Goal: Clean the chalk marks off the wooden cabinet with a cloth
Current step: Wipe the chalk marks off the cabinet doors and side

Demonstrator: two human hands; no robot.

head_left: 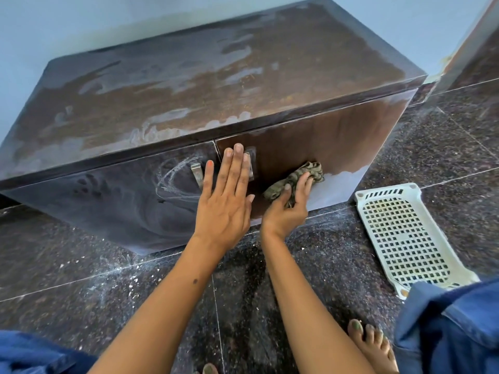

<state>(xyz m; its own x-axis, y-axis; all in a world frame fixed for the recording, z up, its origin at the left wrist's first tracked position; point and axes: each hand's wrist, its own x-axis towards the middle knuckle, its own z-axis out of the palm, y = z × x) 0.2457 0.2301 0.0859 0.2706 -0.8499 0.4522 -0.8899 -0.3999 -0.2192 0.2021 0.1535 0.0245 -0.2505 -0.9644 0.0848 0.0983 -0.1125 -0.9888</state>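
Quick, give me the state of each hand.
Left hand: open, fingers straight, flat against the cabinet door.
Right hand: gripping the cloth against the door.

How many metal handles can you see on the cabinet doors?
2: one grey metal handle on the chalk-marked left door, another on the right door, partly hidden behind the flat left hand.
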